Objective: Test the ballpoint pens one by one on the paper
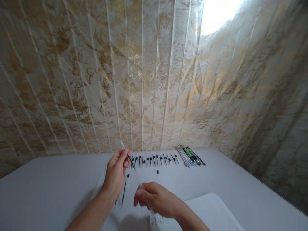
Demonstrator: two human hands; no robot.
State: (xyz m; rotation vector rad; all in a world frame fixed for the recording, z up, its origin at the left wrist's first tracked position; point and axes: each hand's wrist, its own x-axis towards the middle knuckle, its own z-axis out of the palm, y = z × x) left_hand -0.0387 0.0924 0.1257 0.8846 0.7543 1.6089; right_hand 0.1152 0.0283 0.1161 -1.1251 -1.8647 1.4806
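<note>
Gold-patterned pale fabric (144, 70) hangs in long, narrow folds behind the work, wrinkled in places, and a bright glare (220, 14) washes out its upper right part while the far right falls into shadow. Below it spreads a plain, pale table (48, 179), smooth and bluish in the dim light, its back edge running close to the foot of the fabric. Over the front half of this surface, the left hand (116, 173) is closed, pinching a slim refill (132, 162) between thumb and fingers, with a whitish end sticking up past them and a black stretch slanting down to the right. Lower and nearer, the right hand (158, 197) is closed around a clear tube (140, 183), which lines up with the refill between the two hands; whether one sits inside the other is too blurred to tell. Behind the hands, along the back of the table, lies a row of clear and black pen parts (151, 160), and just to its right is a cluster of pens (191, 156), one bright green among them. One small black cap (158, 172) lies in front of the row, another (128, 175) beside the left hand, near a loose dark refill (124, 193). A white tray (214, 208) with rounded corners rests at the front, partly behind the right forearm
</note>
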